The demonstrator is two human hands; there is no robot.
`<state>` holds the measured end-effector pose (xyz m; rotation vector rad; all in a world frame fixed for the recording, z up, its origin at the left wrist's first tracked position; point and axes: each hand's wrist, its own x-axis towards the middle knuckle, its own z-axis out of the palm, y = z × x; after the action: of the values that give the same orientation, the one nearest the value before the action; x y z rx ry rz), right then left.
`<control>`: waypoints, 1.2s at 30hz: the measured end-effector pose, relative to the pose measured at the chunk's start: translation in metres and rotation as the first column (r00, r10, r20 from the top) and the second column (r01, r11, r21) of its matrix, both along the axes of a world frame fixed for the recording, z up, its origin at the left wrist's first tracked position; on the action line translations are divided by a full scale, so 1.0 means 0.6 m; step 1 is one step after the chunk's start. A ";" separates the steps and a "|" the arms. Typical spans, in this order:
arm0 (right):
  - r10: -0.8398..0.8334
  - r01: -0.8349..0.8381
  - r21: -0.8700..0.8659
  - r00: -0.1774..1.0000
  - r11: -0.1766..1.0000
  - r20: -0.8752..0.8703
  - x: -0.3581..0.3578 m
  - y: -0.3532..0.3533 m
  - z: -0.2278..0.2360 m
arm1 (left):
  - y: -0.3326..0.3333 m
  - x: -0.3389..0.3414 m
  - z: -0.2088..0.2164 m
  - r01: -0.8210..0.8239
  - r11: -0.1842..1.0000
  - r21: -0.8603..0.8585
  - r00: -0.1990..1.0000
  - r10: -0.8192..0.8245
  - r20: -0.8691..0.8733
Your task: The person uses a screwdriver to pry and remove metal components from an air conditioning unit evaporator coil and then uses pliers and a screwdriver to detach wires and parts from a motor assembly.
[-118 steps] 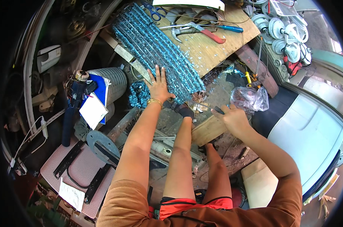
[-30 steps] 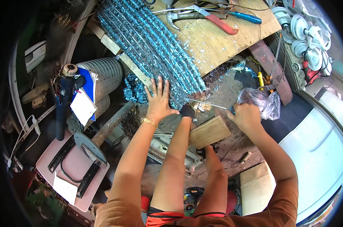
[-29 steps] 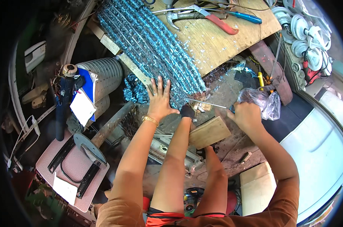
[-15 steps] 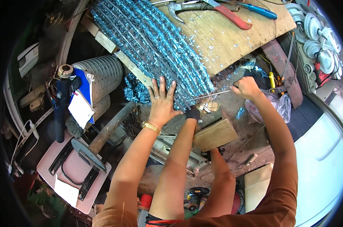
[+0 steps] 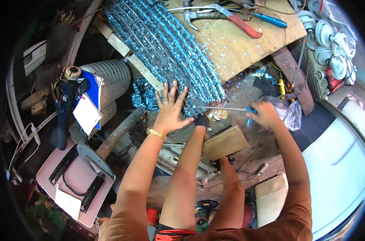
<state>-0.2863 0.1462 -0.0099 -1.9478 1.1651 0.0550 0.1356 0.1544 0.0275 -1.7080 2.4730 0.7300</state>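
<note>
A long finned coil (image 5: 166,48), with ragged blue metal fins and dark tubes between the rows, slopes from the upper left toward the middle. My left hand (image 5: 169,115), fingers spread, lies on its near end; a gold wristwatch (image 5: 156,133) circles that wrist. To the right, my right hand (image 5: 267,114) is closed round the blue handle of a screwdriver (image 5: 226,108). The long shaft points left, and its tip is at the coil's near corner; whether it touches is too small to tell. My foot (image 5: 202,121) is just below that corner.
On the plywood board (image 5: 250,50) lie a claw hammer (image 5: 189,15), a red-handled saw (image 5: 246,27), a blue-handled tool (image 5: 269,19) and scattered fin scraps. A small wooden block (image 5: 226,143) stands between my legs. A clear plastic bag (image 5: 292,115) and white spools (image 5: 331,44) are at right.
My right hand has come down nearer to me, so the screwdriver lies flatter and its blue handle shows. The left hand keeps its place on the coil. The whole view has shifted slightly.
</note>
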 end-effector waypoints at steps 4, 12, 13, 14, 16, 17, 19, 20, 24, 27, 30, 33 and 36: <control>-0.073 0.072 0.074 0.997 0.995 0.008 -0.010 0.067 0.184 | -0.063 -0.007 0.028 -0.096 0.970 -0.222 0.995 0.091 -0.034; -0.353 0.377 0.096 0.913 0.921 -0.203 0.089 0.158 0.289 | -0.158 -0.066 -0.028 -0.003 0.966 -0.258 0.999 0.016 0.050; -0.345 0.368 0.050 0.906 0.929 -0.245 0.095 0.167 0.284 | -0.157 -0.068 -0.032 -0.020 0.963 -0.269 0.999 0.032 0.039; -0.352 0.356 -0.023 0.908 0.934 -0.227 0.098 0.178 0.279 | -0.155 -0.069 -0.035 -0.008 0.970 -0.242 0.999 0.016 0.032; -0.366 0.383 -0.002 0.881 0.924 -0.299 0.107 0.199 0.272 | -0.153 -0.070 -0.041 -0.032 0.944 -0.328 0.999 0.042 0.025; -0.395 0.399 -0.036 0.886 0.916 -0.243 0.115 0.209 0.272 | -0.153 -0.070 -0.043 -0.014 0.959 -0.282 0.999 0.026 0.038; -0.411 0.432 -0.024 0.838 0.901 -0.359 0.140 0.223 0.276 | -0.154 -0.070 -0.047 -0.034 0.938 -0.346 0.999 0.046 0.027; -0.461 0.453 -0.108 0.817 0.885 -0.346 0.157 0.228 0.281 | -0.155 -0.070 -0.049 -0.018 0.953 -0.301 0.998 0.033 0.045; -0.557 0.613 0.057 0.749 0.788 -0.359 0.219 0.232 0.297 | -0.154 -0.067 -0.051 -0.007 0.953 -0.302 0.999 0.023 0.048; -0.497 0.541 0.006 0.777 0.841 -0.386 0.187 0.206 0.286 | -0.156 -0.064 -0.051 0.000 0.953 -0.302 0.999 0.011 0.035; -0.262 0.244 -0.096 0.895 0.965 -0.360 0.089 0.144 0.254 | -0.156 -0.063 -0.054 -0.003 0.954 -0.300 1.000 0.011 0.027; -0.073 0.067 -0.030 0.934 0.997 -0.349 0.017 0.051 0.217 | -0.157 -0.061 -0.056 0.002 0.953 -0.303 1.000 0.006 0.024; 0.085 -0.078 0.046 0.980 0.996 -0.181 -0.030 -0.069 0.156 | -0.156 -0.060 -0.056 0.010 0.955 -0.297 0.999 0.000 0.034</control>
<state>-0.3045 0.1047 0.0834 -1.9879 1.1918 0.3044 0.0997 0.0607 -0.0063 -1.7839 2.6737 0.3363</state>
